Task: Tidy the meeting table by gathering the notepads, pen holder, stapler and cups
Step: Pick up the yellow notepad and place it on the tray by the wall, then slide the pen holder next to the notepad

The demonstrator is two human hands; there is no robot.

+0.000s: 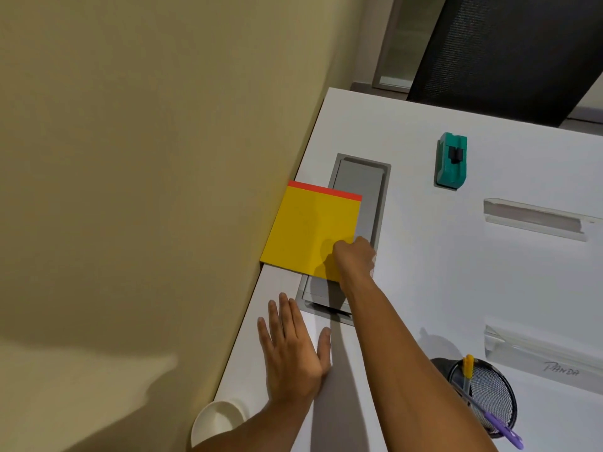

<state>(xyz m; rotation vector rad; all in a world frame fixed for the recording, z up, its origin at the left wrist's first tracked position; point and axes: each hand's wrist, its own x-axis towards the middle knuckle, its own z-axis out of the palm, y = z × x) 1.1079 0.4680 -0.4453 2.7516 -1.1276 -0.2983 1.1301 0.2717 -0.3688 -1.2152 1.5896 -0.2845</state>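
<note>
A yellow notepad point(310, 230) with a red top strip lies at the table's left edge, against the wall and partly over a grey cable hatch. My right hand point(355, 256) grips its near right corner. Flat on the white table point(440, 282) nearer to me rests my left hand point(293, 347), fingers spread, holding nothing. The teal stapler point(452, 163) sits further back on the table. A black mesh pen holder point(483, 393) with a yellow and a purple pen stands at the lower right. A white paper cup point(217, 422) is at the near left edge, partly hidden by my left forearm.
The grey cable hatch point(359, 184) is set into the table. Two clear acrylic name stands point(535, 220) lie at the right. A black mesh chair back point(509, 53) stands behind the table. The beige wall point(146, 190) borders the table's left side.
</note>
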